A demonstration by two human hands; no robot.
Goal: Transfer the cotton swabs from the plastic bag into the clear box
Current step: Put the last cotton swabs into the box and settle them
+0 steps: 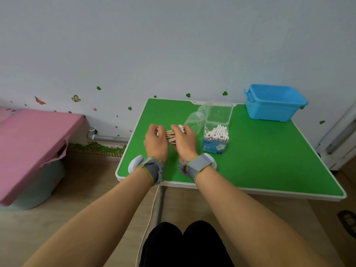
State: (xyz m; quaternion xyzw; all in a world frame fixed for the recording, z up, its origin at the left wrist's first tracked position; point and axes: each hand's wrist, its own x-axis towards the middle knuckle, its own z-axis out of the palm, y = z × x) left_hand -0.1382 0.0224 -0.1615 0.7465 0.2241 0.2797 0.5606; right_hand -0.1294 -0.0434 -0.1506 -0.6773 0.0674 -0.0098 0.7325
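Observation:
A bundle of cotton swabs point(170, 136) with wooden sticks and white tips lies crosswise between my hands, low over the green table point(260, 157). My left hand point(156, 142) is closed on its left end and my right hand point(185, 141) on its right end. The clear box point(216, 138) stands just right of my right hand, lid point(218, 112) swung open upward, with several white-tipped swabs upright inside and a blue label on its front. The crumpled clear plastic bag point(194, 117) lies behind my hands, left of the lid.
A blue plastic bin point(274, 103) sits at the table's far right corner. A pink-covered piece of furniture point(32, 143) stands on the floor to the left. The wall is right behind the table, and a white cable point(149, 218) hangs below its front edge.

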